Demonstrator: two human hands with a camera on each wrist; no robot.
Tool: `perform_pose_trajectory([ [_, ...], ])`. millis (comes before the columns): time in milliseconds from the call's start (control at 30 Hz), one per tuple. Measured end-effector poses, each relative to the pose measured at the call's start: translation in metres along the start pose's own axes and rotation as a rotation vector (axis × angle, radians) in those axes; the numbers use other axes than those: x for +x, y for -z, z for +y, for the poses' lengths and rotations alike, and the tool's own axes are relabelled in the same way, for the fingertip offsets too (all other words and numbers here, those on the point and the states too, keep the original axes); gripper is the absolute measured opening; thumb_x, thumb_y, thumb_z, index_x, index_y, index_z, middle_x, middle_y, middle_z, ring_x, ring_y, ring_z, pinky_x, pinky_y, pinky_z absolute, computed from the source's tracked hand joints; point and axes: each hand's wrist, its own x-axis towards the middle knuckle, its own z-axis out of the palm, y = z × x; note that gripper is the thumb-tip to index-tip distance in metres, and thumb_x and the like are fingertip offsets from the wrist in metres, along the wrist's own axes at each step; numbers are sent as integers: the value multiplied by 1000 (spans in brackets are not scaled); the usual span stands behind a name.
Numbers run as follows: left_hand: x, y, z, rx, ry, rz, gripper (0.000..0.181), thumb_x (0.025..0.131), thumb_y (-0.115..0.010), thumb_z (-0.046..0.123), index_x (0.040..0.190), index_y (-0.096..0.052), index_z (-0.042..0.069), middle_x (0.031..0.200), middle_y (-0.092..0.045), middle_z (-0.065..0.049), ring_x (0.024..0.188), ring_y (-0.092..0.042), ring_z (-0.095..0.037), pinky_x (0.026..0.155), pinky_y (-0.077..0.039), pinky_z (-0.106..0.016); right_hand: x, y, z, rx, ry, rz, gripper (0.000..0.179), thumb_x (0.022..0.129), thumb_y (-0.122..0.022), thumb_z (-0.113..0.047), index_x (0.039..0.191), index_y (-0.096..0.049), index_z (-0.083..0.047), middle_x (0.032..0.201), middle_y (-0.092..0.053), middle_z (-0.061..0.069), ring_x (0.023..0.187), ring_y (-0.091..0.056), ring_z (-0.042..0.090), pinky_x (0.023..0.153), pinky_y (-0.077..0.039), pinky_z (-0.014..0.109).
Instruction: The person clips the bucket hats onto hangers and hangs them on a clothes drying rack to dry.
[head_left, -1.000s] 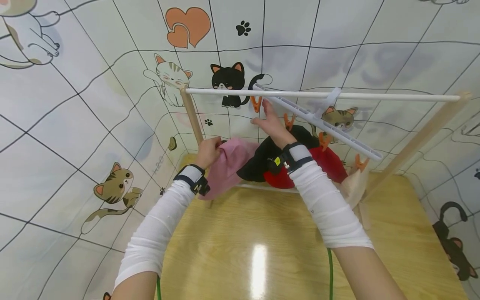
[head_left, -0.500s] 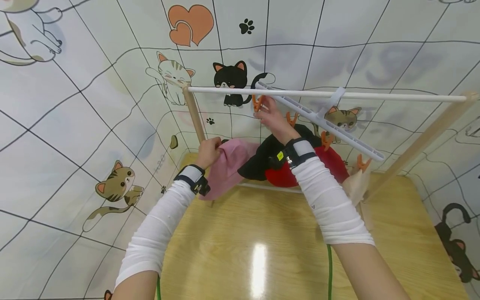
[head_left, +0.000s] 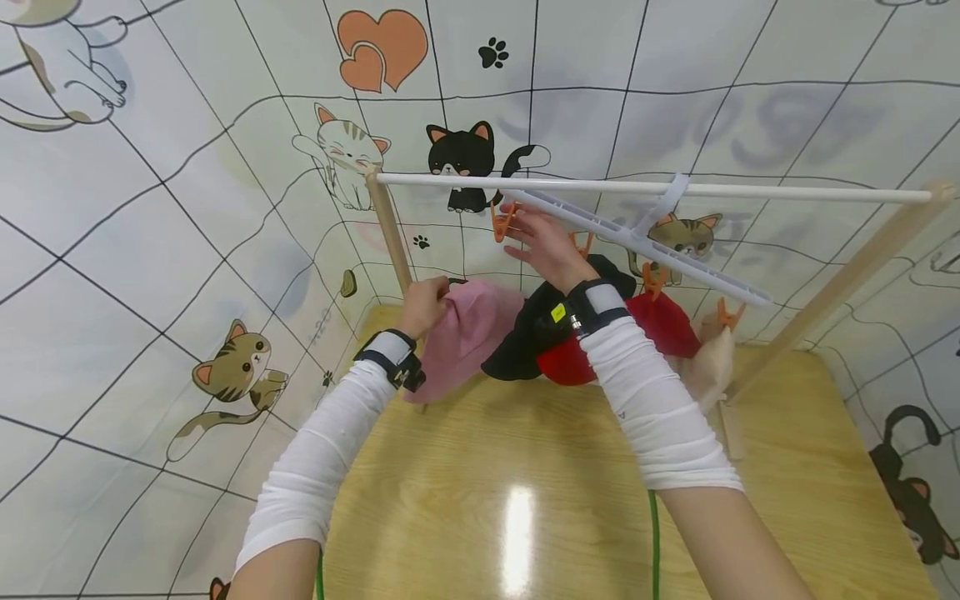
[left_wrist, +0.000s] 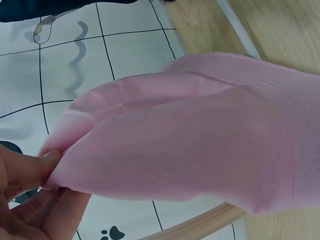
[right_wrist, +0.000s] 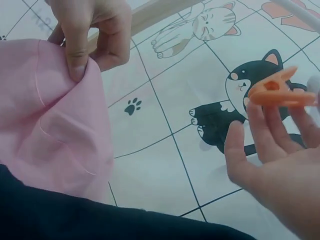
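Observation:
My left hand (head_left: 423, 307) pinches the gathered top edge of a pink fabric hat (head_left: 474, 321); its stitched brim (left_wrist: 240, 67) shows in the left wrist view. My right hand (head_left: 553, 248) is up at the left end of a pale plastic hanger (head_left: 633, 239). In the right wrist view its extended fingers touch an orange clothespin (right_wrist: 277, 91), while the thumb (right_wrist: 236, 150) stands apart from it. The hanger hooks over a white rod (head_left: 465, 181) and tilts down to the right. No fabric shows in that clothespin.
Further orange clothespins (head_left: 655, 279) on the hanger carry a black hat (head_left: 517, 337), a red hat (head_left: 667, 325) and a cream one (head_left: 711, 367). Wooden posts (head_left: 840, 292) hold the rod above a wooden tabletop (head_left: 450, 467). Cat-printed sheeting (head_left: 187, 208) encloses the space.
My right hand first closed in on the left clothespin; now its thumb is away from it. The hanger's left end has dropped and its right end risen. My left hand stays on the pink hat.

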Motion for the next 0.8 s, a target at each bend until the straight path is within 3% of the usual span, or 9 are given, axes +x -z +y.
perform_pose_trajectory([
  [167, -1, -3, 0, -15, 12, -19, 11, 82, -56, -6, 76, -56, 3, 71, -55, -7, 71, -52, -25, 62, -41, -35, 0, -1, 7, 97, 21, -31, 22, 103, -44, -13, 114, -61, -7, 116, -62, 10, 116, -53, 29, 104, -32, 49],
  [367, -3, -4, 1, -22, 7, -19, 11, 82, -55, -7, 77, -57, 3, 72, -56, -9, 72, -53, -26, 63, -41, -36, -1, -6, 10, 157, 20, -67, 24, 104, -42, -20, 108, -62, -8, 117, -64, 13, 118, -54, 33, 103, -36, 47],
  [633, -6, -3, 4, -4, 4, -22, 11, 82, -57, -4, 76, -56, 5, 70, -56, -7, 73, -54, -26, 63, -42, -39, -3, -10, 9, 196, 21, -124, 23, 104, -42, -17, 108, -62, -7, 118, -63, 15, 115, -57, 30, 105, -35, 44],
  [800, -4, -1, 8, -1, -16, -13, 14, 81, -57, -4, 73, -54, 7, 67, -54, -5, 70, -54, -25, 60, -40, -37, -5, -7, 9, 250, 15, -118, 24, 103, -44, -14, 118, -59, -5, 120, -61, 16, 113, -56, 31, 105, -33, 43],
])
